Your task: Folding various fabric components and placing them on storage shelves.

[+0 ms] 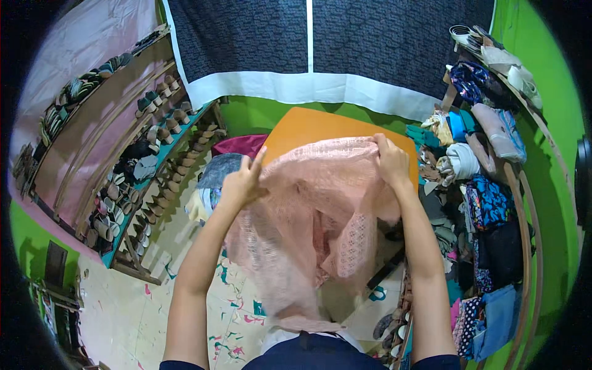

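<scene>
- Centre: a pink lace fabric [290, 209], raised in front of the wearer; its upper edge spans the space between the two hands, and its lower folds hang toward the wearer's body, blurred in places.
- Directly beyond the fabric: an orange panel [333, 126] with a flat face, its lower part hidden by the lace.
- Left of the panel: a maroon cloth [239, 145], with a grey cloth bundle [219, 171] just below it, near the left hand.
- Below: a pale tiled floor [148, 327] strewn with scraps [258, 308] in teal and pink; the hanging fabric screens much of its middle. A dark bar [387, 269] shows partly beneath the fabric, near the right forearm.
- Left side: a wooden rack [140, 202] with a teal shelf, bearing rows of shoes [165, 134].
- Right side: piled folded cloths, among them a white roll [459, 161], a blue patterned bundle [490, 200] and a light-blue folded cloth [496, 320].
- Background: a dark curtain [394, 43] with white borders, hung before a green wall.
- Left hand [243, 180]: closed on the fabric's upper left edge, fingers directed upward, forearm slanting inward.
- Right hand [393, 161]: closed on the upper right edge, set slightly higher than the left, wrist bent inward, forearm rising steeply.
</scene>
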Tool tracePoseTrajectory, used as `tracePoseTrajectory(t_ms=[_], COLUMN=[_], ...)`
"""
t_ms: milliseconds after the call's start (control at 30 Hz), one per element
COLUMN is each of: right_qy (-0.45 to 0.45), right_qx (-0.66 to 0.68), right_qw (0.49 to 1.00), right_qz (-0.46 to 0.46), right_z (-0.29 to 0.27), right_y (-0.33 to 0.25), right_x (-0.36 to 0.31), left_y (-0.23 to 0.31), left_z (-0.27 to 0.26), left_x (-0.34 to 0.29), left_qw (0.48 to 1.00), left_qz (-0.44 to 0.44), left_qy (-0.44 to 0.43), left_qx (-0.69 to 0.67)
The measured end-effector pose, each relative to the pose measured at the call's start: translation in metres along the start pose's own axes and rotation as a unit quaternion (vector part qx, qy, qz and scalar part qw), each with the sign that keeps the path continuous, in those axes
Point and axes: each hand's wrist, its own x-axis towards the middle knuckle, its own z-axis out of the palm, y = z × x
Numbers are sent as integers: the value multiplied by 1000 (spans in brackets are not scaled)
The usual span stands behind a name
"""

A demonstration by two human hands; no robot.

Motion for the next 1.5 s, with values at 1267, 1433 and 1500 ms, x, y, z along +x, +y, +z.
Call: tracePoseTrajectory(t_ms=[1267, 1433, 1500], right_qy=[104, 94, 103], right_qx=[-295, -259, -254], right_qw=[943, 944, 951], right_qz=[115, 183, 140], right_z=[-52, -10, 16], right_y=[193, 262, 285], right_x=[143, 229, 260], left_y=[-19, -12, -14], left_z=[6, -1, 0], left_x=[279, 396, 439], left_qw=[892, 865, 853], left_qz=[78, 111, 105], left_qy=[405, 426, 434], left_qx=[185, 242, 272])
